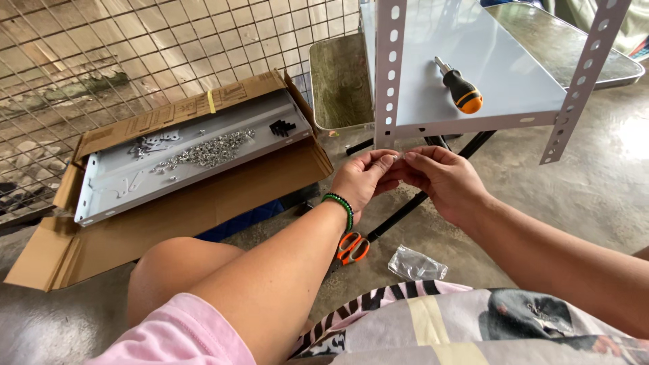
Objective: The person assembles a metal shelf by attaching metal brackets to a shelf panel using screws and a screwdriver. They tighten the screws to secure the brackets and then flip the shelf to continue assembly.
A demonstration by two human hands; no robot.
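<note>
A bare concrete floor [595, 189] carries a half-built grey shelf [473, 74]. Below its perforated upright [389, 67], the left hand [362, 179] and right hand [443, 179] meet, fingers pinched together on a small metal fastener [400, 157]. Keeping that pinch firm and square should stop it slipping. Spare fasteners [209, 152] lie in a grey tray [108, 196] well apart.

a screwdriver with a black and orange handle [460, 88] is laid on the grey shelf panel [500, 74] at one o'clock. orange-handled scissors [352, 247] and a clear plastic bag [416, 264] are seen on the concrete floor [595, 189] at six o'clock. a pile of nuts and bolts [206, 153] is spread in a grey tray [101, 196] on a cardboard box [203, 209] at ten o'clock.
</note>
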